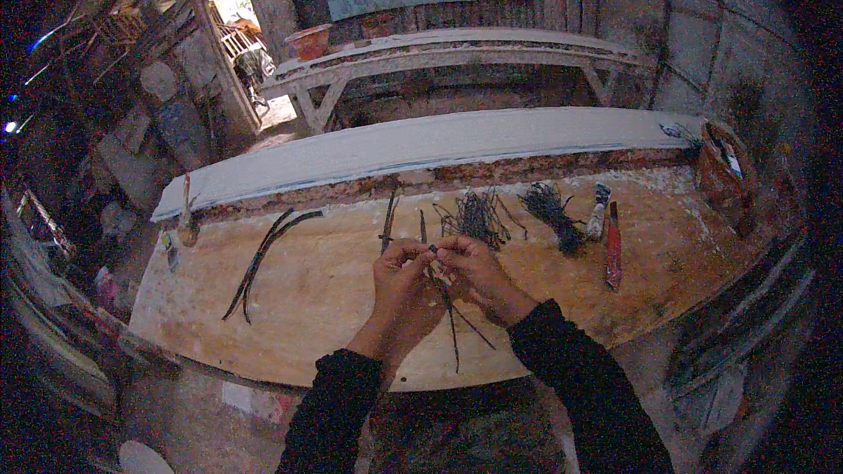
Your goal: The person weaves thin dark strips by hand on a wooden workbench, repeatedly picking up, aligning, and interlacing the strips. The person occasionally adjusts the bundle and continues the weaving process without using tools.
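My left hand [406, 274] and my right hand [479, 270] meet above the middle of the wooden tabletop, fingertips pinched together. Between them they grip a thin dark strip [453, 329], whose ends stick out above and below the fingers; whether it is one piece or several crossed together I cannot tell. Just beyond my left hand lies another dark strip [387, 219]. Farther left rests a pair of long, curved dark strips [262, 263]. Past my right hand sit a loose tangle of thin dark strands [477, 218] and a denser dark bundle [553, 215].
On the right lie a whitish tube [598, 212] and a red, blade-shaped tool [613, 250]. A brown container [725, 167] stands at the right corner. A long white board [421, 142] runs along the table's far side. Small items, including an upright bottle [187, 215], are at the left end.
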### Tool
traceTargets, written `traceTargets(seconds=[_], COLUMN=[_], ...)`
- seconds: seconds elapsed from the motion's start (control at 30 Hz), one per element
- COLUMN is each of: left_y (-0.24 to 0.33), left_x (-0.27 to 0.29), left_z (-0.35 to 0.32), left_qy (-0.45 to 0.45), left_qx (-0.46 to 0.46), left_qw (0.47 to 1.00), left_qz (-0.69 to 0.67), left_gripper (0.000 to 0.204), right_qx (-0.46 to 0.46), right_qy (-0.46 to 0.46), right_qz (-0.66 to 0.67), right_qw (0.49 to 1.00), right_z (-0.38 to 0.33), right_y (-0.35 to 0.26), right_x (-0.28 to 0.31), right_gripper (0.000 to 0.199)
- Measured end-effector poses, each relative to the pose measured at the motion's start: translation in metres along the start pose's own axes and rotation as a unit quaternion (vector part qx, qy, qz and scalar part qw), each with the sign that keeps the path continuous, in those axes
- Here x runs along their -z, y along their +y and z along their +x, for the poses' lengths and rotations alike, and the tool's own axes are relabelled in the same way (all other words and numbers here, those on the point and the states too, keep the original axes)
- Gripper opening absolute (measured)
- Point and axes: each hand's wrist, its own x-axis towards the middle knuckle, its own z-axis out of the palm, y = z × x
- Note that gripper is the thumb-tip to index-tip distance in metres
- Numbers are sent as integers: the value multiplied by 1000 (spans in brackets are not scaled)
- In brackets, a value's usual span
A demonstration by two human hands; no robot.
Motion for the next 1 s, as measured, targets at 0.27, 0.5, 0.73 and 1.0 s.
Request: traceTargets(seconds=[0.27, 0.5, 0.73, 1.0], left_y=[19, 25, 36, 33], left_x=[-8, -7, -16, -12], left_z=[-6, -5, -14, -9], left_qy=[-27, -60, -86, -118], left_qx=[-100, -40, 51, 44], left_qw=[974, 981, 995, 992], left_qz=[200, 180, 2, -5], left_gripper=[10, 11, 11, 11], right_qx=[10, 69, 19, 29], right_qy=[2, -30, -30, -30], right_qz=[-60, -116, -56, -70], right_qw=[998, 990, 998, 997], right_z=[-6, -4, -14, -15], right_y=[-14, -10, -22, -25], right_x=[-5, 3, -8, -11], right_gripper=[13, 13, 11, 9])
